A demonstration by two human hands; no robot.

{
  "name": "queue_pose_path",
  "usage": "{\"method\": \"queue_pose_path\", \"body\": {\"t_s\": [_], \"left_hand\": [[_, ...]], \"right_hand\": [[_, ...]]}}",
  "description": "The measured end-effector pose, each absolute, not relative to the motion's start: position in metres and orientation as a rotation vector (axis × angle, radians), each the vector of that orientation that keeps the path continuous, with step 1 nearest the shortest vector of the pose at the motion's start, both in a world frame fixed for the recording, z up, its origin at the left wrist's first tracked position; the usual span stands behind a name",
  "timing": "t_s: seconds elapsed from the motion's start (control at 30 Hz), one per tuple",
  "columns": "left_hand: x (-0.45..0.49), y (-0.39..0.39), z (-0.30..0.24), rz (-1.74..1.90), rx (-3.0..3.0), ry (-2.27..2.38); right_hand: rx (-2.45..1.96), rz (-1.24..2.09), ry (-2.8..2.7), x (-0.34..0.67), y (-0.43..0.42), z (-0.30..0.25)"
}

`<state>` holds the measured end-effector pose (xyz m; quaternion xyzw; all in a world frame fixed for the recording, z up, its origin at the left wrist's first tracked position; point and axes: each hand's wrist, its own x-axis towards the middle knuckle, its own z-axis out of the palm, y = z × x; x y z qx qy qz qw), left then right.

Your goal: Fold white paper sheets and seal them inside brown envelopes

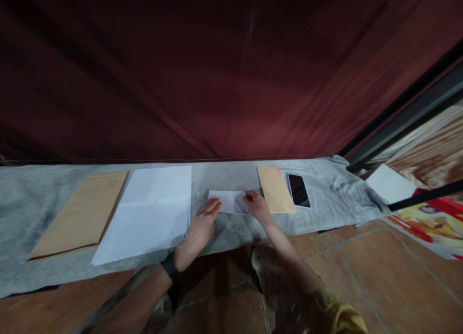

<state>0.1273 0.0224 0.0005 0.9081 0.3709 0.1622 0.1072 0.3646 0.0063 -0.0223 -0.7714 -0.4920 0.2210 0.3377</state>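
A small folded sheet of white paper point(230, 202) lies flat on the grey cloth between my hands. My left hand point(203, 224), with a dark band at the wrist, rests its outstretched fingers on the paper's left end. At the opposite end, my right hand point(257, 206) has its fingers curled and pinches the paper's right edge. Just right of that hand lies a small brown envelope point(277, 189). To the left of my left hand is a stack of large white sheets point(148, 211), with a crease across the top one.
A large brown envelope stack point(81, 213) lies at the far left. A phone point(299, 190) rests right of the small envelope. The grey cloth point(336, 194) covers a narrow surface against a dark red curtain point(217, 83). A colourful box point(434, 223) stands at right.
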Motion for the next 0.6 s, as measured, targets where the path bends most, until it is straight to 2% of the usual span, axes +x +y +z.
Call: {"method": "queue_pose_path", "body": {"t_s": [0.27, 0.43, 0.6], "left_hand": [[0.126, 0.022, -0.010, 0.630, 2.492, 1.018], [0.126, 0.033, -0.017, 0.930, 1.943, 1.094], [0.125, 0.048, -0.009, 1.022, 1.255, 1.227]], "right_hand": [[-1.765, 0.949, -0.929, 0.366, 0.008, -0.019], [-1.425, 1.250, -0.642, 0.366, 0.003, -0.009], [-1.362, 1.313, -0.660, 0.362, 0.001, -0.001]]}}
